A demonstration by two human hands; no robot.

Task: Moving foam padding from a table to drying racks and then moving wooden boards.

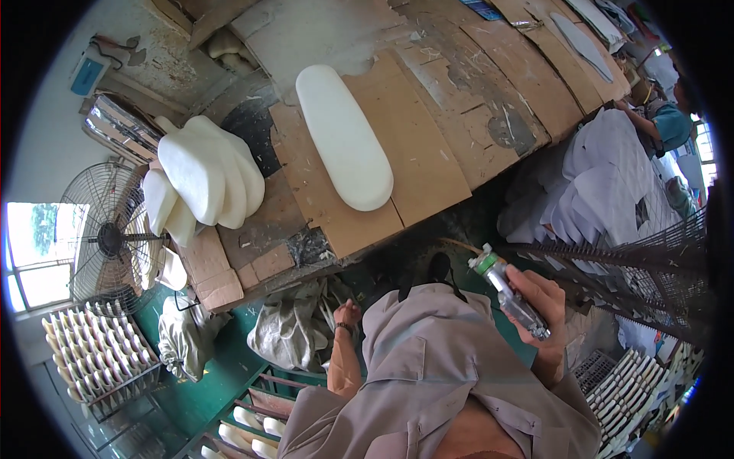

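- Tool, metal and green-collared, is gripped in the right hand at near right, fingers wrapped round it!
- The left hand is held low, fingers curled into a fist, near a pale sack.
- Beyond both, a white oblong pad is laid on cardboard.
- White pieces are bunched at left.

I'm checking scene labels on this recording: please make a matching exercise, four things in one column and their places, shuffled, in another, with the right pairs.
1 White oblong piece
2 Handheld tool
3 Fan
4 Pale sacks

A Overlapping the window in view
B On the green floor
C In the right hand
D Lying on brown cardboard

Pairs: 1-D, 2-C, 3-A, 4-B
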